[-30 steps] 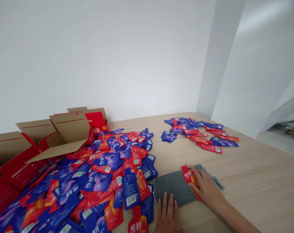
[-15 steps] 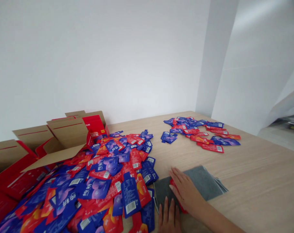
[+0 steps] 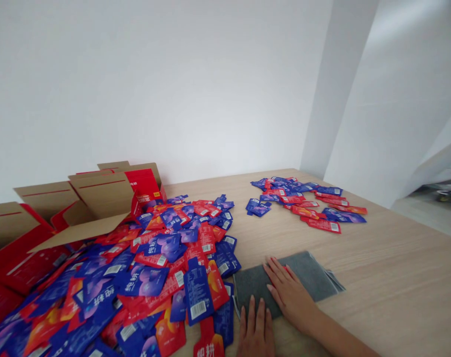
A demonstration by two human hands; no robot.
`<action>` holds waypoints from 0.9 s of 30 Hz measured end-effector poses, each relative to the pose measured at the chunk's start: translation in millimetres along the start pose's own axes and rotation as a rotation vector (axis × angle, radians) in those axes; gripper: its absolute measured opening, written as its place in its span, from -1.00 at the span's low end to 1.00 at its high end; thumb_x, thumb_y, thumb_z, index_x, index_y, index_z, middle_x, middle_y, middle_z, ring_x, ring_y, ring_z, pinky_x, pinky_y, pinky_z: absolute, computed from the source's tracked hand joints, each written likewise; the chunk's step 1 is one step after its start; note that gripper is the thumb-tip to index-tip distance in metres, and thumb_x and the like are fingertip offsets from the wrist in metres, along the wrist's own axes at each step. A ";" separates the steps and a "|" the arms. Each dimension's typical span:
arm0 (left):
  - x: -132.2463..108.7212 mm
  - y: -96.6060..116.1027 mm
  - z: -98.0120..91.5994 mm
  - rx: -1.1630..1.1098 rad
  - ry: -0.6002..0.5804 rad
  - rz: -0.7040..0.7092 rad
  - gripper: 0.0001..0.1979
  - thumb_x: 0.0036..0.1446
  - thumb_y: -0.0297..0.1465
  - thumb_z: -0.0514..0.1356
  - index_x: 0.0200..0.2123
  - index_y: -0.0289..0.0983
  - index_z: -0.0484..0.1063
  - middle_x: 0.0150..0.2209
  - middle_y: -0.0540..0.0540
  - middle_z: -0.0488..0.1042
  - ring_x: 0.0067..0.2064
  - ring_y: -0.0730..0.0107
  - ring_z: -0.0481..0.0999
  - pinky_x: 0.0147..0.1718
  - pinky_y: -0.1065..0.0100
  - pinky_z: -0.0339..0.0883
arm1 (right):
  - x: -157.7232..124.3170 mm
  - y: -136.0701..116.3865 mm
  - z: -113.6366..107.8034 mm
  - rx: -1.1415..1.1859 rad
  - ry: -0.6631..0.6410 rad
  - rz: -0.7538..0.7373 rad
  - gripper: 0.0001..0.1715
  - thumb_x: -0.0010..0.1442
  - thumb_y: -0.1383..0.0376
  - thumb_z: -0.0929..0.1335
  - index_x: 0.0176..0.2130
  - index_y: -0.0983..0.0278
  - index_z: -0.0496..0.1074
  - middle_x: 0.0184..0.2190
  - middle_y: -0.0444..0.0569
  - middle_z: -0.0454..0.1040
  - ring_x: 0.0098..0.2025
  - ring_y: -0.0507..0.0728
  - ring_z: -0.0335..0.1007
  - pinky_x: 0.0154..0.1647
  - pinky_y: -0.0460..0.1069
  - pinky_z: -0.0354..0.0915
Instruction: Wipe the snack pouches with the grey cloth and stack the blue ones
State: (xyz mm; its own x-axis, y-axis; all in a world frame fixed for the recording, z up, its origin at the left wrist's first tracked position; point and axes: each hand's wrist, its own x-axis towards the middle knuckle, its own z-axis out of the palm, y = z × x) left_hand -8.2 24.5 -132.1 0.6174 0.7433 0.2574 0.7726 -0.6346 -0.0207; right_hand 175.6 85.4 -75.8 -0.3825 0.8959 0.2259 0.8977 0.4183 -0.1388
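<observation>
My right hand (image 3: 291, 295) lies flat, fingers stretched out, on a folded dark grey cloth (image 3: 311, 271). Beneath it is a red pouch (image 3: 288, 270), mostly hidden, with only small red bits showing by the fingers. My left hand (image 3: 255, 327) rests palm down with its fingers spread, the tips on the cloth's near left part. To the left, a big heap of flat blue and red printed pouches (image 3: 147, 280) spreads close to the cloth. A blue pouch (image 3: 198, 291) lies on the heap's right side.
Open red cardboard boxes (image 3: 23, 260) with brown insides stand at the left behind the heap. A smaller scatter of red and blue pouches (image 3: 303, 201) lies at the far right of the wooden table (image 3: 389, 272). A white wall (image 3: 210, 89) rises behind.
My right hand has shifted on the cloth, and less of the red pouch shows under it. My left hand stays nearly in place. The view has shifted slightly.
</observation>
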 end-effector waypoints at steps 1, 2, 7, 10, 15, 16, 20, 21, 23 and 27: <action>1.1 0.5 -4.6 -0.035 -0.041 0.006 -0.40 0.04 -0.27 0.05 0.16 -0.38 0.20 0.15 -0.29 0.22 0.14 -0.08 0.22 -0.02 0.04 0.23 | -2.7 -2.9 0.6 0.011 -0.004 -0.022 -0.43 0.29 0.15 0.06 0.23 0.23 0.07 0.27 0.01 -0.02 0.29 0.15 -0.15 0.22 0.17 -0.03; 2.4 1.4 -9.8 -0.065 -0.078 0.000 -0.38 0.04 -0.26 0.05 0.17 -0.39 0.17 0.17 -0.30 0.19 0.16 -0.10 0.19 -0.01 0.02 0.21 | -4.9 -4.3 0.3 0.020 -0.010 -0.034 -0.43 0.29 0.14 0.05 0.23 0.23 0.06 0.27 0.01 -0.03 0.29 0.14 -0.15 0.22 0.16 -0.03; 5.8 3.5 -23.7 -0.114 -0.188 -0.078 -0.36 0.04 -0.23 0.06 0.18 -0.38 0.14 0.20 -0.31 0.12 0.20 -0.14 0.11 0.04 -0.06 0.12 | -9.0 13.5 -7.0 0.072 -0.022 0.037 -0.44 0.28 0.12 0.07 0.21 0.20 0.12 0.25 0.03 0.04 0.27 0.16 -0.09 0.20 0.20 0.02; 2.3 -2.1 -8.2 -0.081 -0.106 -0.019 -0.37 0.05 -0.24 0.05 0.19 -0.37 0.14 0.19 -0.30 0.16 0.18 -0.10 0.15 0.02 0.00 0.18 | -11.9 29.3 -5.1 0.122 0.071 0.097 -0.42 0.28 0.09 0.08 0.21 0.22 0.12 0.24 0.05 0.07 0.26 0.18 -0.05 0.19 0.19 0.06; -2.4 -4.2 31.3 0.059 0.125 0.001 -0.46 0.07 -0.27 0.06 0.14 -0.29 0.24 0.12 -0.22 0.29 0.11 -0.02 0.28 -0.04 0.10 0.26 | -26.9 29.3 11.5 0.097 0.240 0.092 -0.43 0.28 0.11 0.09 0.20 0.26 0.15 0.23 0.07 0.09 0.27 0.21 -0.07 0.18 0.18 0.11; -2.2 -2.1 36.5 0.088 0.166 -0.019 -0.50 0.08 -0.30 0.06 0.11 -0.26 0.28 0.10 -0.19 0.32 0.09 0.01 0.31 -0.05 0.12 0.27 | -30.5 24.2 14.6 0.082 0.231 0.057 -0.44 0.28 0.12 0.11 0.20 0.26 0.15 0.23 0.07 0.09 0.27 0.22 -0.07 0.17 0.17 0.12; -0.4 4.6 36.7 0.136 0.221 -0.154 -0.61 0.13 -0.40 0.03 0.04 -0.18 0.36 0.06 -0.10 0.38 0.07 0.08 0.34 -0.04 0.13 0.27 | -32.8 -1.3 17.6 0.053 0.125 -0.096 -0.45 0.27 0.19 0.13 0.23 0.19 0.07 0.26 0.01 0.01 0.28 0.19 -0.11 0.18 0.14 0.12; 0.0 4.2 30.8 0.113 0.180 -0.142 -0.59 0.13 -0.39 0.04 0.06 -0.19 0.34 0.08 -0.11 0.36 0.09 0.07 0.32 -0.03 0.13 0.26 | -28.5 -6.2 15.7 0.051 0.102 -0.111 -0.44 0.27 0.20 0.13 0.23 0.18 0.06 0.26 0.01 -0.02 0.28 0.18 -0.12 0.18 0.13 0.10; 1.1 1.3 12.1 0.025 0.040 -0.060 -0.50 0.09 -0.34 0.07 0.13 -0.25 0.26 0.13 -0.16 0.28 0.13 0.01 0.26 -0.01 0.11 0.25 | -13.9 -12.3 9.6 0.049 0.072 -0.098 -0.45 0.27 0.22 0.13 0.23 0.21 0.06 0.27 0.02 -0.03 0.28 0.17 -0.14 0.20 0.13 0.07; 7.1 -1.1 -38.4 -0.185 -0.249 -0.080 -0.37 0.05 -0.30 0.07 0.21 -0.34 0.09 0.23 -0.26 0.06 0.22 -0.09 0.06 0.07 -0.03 0.11 | 22.6 -14.6 -2.6 0.052 0.029 -0.027 -0.47 0.25 0.26 0.15 0.19 0.30 0.16 0.25 0.09 0.03 0.27 0.19 -0.09 0.22 0.14 0.03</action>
State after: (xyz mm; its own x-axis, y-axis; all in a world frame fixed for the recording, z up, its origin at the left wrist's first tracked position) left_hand -10.3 22.4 -93.1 0.5909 0.8067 0.0065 0.7941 -0.5830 0.1718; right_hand 154.4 99.1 -66.1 -0.3996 0.8796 0.2581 0.8740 0.4505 -0.1823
